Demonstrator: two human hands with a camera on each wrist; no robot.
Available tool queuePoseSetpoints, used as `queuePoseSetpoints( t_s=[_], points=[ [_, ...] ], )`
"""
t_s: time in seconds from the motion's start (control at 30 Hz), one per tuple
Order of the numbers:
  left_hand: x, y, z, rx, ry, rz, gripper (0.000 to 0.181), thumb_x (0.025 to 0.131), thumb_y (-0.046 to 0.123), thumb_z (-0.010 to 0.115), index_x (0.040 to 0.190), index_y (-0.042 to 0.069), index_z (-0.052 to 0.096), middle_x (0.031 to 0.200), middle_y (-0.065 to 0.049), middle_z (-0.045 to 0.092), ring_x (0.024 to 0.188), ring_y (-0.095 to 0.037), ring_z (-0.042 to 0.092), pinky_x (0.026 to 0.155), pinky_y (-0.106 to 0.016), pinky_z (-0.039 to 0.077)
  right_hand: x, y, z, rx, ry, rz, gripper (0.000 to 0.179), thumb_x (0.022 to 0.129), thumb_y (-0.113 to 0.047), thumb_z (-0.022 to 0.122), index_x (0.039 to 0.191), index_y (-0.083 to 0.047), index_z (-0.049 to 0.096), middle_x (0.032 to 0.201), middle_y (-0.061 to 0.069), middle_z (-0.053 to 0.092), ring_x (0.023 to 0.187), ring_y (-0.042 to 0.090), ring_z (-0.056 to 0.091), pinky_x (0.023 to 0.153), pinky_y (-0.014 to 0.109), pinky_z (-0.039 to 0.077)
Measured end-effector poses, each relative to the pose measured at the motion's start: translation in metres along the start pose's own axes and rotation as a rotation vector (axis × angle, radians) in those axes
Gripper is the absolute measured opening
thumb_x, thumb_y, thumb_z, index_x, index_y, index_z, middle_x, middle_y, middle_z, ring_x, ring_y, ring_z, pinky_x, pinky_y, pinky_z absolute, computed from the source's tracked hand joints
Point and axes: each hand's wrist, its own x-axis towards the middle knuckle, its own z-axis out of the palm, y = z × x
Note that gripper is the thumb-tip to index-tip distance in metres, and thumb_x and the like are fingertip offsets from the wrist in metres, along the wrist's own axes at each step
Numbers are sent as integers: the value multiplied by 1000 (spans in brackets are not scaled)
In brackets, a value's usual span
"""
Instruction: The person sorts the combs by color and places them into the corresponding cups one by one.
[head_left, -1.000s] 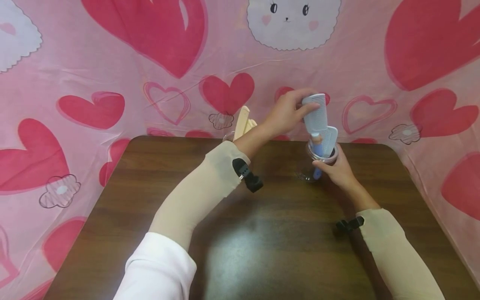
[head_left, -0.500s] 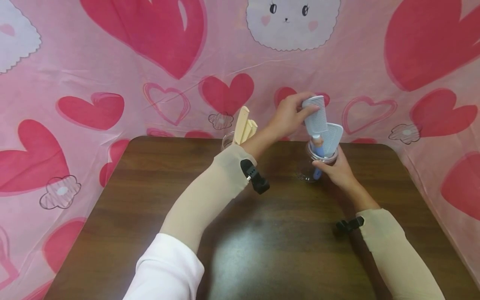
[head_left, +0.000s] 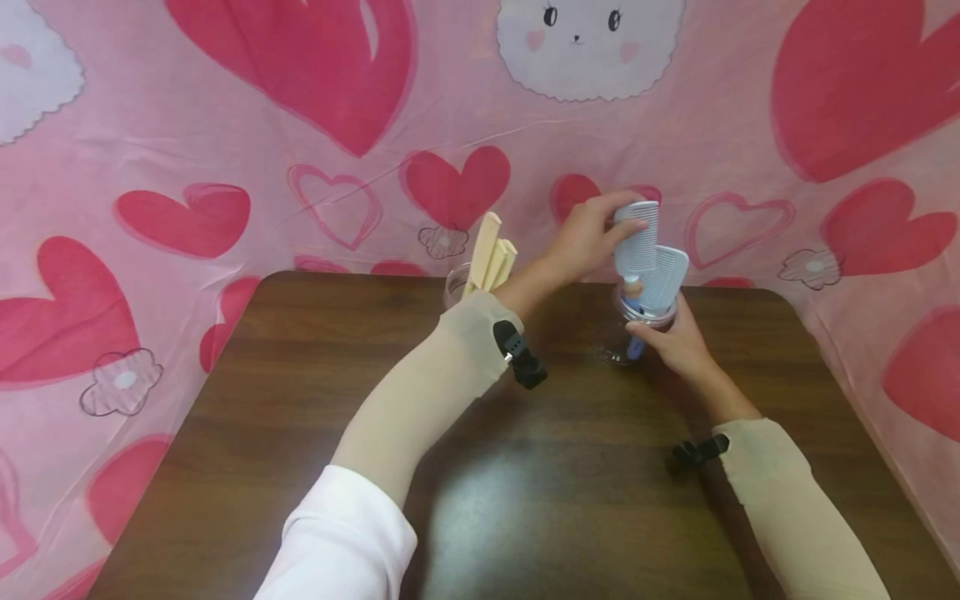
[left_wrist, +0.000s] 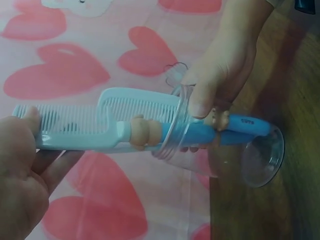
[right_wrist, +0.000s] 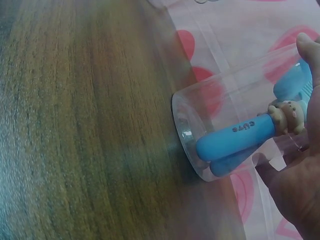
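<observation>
My left hand [head_left: 588,237] pinches a pale blue comb [head_left: 637,242] by its toothed end, head up. In the left wrist view the comb's tan animal figure [left_wrist: 145,131] is just outside the mouth of a clear jar [left_wrist: 175,125], and its blue handle reaches inside. A second pale blue comb [head_left: 663,279] leans in the jar behind it, toothed head above the rim. My right hand [head_left: 678,337] grips the jar around its upper side. In the right wrist view a blue handle [right_wrist: 235,140] lettered "CUTE" lies by the jar's bottom, with another blue handle partly beneath it.
Another clear jar [head_left: 453,283] stands at the back of the brown wooden table [head_left: 337,375], holding several cream-coloured combs [head_left: 487,254]. My left forearm partly covers it. A pink heart-patterned cloth [head_left: 360,200] hangs right behind the table's back edge.
My left hand has moved slightly right and down, carrying the comb lower into the jar. The comb behind it has shifted a little to the right. My right hand and the jar stay put.
</observation>
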Motion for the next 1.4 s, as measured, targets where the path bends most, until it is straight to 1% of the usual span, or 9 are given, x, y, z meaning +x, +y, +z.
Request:
queuePoseSetpoints(
  t_s=[0.1,0.23,0.5,0.63,0.77,0.93,1.13,1.27,1.4],
  points=[
    [2,0,7,-19,33,-26,38,96,16,71,131,5,62,120,-10,68,107,-16,68,88,-16,54,0,0,-1,-3,2,0,83,91,-3,74,157,-6,23,141,6,45,124,7,45,100,12,37],
    [2,-4,17,-92,60,-43,36,94,14,73,127,3,63,116,-12,70,101,-17,70,82,-16,55,0,0,0,14,2,-6,83,91,-2,74,157,-5,24,139,2,46,123,5,46,99,10,37],
    [4,-15,29,-208,115,-60,37,95,11,72,131,4,65,120,-10,69,102,-15,69,83,-16,55,0,0,1,34,6,-27,83,90,1,74,157,-6,25,140,3,46,124,5,46,99,9,37],
    [6,-20,34,-241,102,-99,37,96,11,72,132,6,66,122,-9,69,101,-12,69,83,-16,55,1,2,-1,24,9,-22,83,90,1,74,157,-4,25,142,7,45,124,6,45,100,9,36],
    [8,-23,38,-264,89,-103,38,95,10,72,132,5,66,124,-10,69,101,-12,69,84,-16,55,2,4,-1,10,18,-16,84,90,0,74,157,-4,24,144,8,44,125,6,44,100,9,36],
    [8,-24,41,-237,109,-84,36,95,10,72,130,4,67,121,-10,70,99,-14,70,82,-16,55,2,3,-1,14,14,-16,83,90,-1,74,157,-3,25,141,6,46,124,6,45,100,9,36],
    [2,-33,50,-155,61,-39,28,96,14,72,122,4,70,114,-8,73,97,-12,69,81,-14,52,1,1,0,43,8,-22,81,90,1,73,156,-1,25,133,-2,48,121,5,46,99,9,37],
    [0,-37,55,-155,56,-62,34,95,14,73,127,3,69,117,-8,73,103,-9,70,85,-12,51,1,2,-1,44,13,-26,81,90,1,73,155,-1,25,132,-4,49,120,3,47,99,9,37],
    [-2,-40,59,-185,58,-92,41,95,14,73,134,3,65,123,-9,71,107,-7,68,88,-11,50,3,4,-1,44,6,-15,82,91,1,72,156,-1,23,136,0,48,121,4,47,100,8,37]
  ],
)
